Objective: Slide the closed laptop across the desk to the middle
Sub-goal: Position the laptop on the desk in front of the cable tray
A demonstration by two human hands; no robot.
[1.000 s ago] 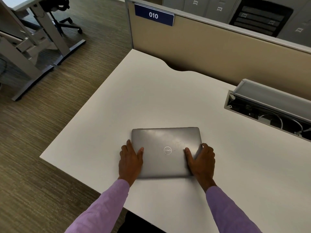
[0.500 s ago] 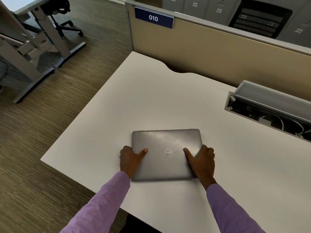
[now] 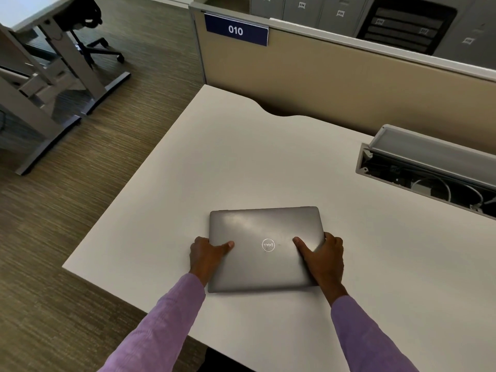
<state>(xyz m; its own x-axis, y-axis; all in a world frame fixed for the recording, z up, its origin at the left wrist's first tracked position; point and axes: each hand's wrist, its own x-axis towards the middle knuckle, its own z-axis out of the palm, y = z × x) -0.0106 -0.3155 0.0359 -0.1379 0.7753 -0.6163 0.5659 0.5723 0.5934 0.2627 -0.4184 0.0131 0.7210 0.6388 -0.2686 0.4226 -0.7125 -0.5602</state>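
A closed grey laptop [image 3: 264, 232] with a round logo on its lid lies flat on the white desk [image 3: 241, 162], near the desk's front left part. My left hand [image 3: 205, 255] grips the laptop's left edge, thumb on the lid and fingers curled around the side. On the opposite edge my right hand [image 3: 323, 257] holds it the same way, thumb pointing inward on the lid. Both sleeves are purple.
An open cable tray [image 3: 429, 170] with wires is sunk into the desk at the right. A beige partition [image 3: 335, 84] with a sign reading 010 runs along the back. To the left, carpet, another desk's legs [image 3: 67, 76] and an office chair [image 3: 88, 30].
Both hands went from lying flat on the lid's sides to gripping its left and right edges with thumbs on top. The laptop has barely shifted on the desk.
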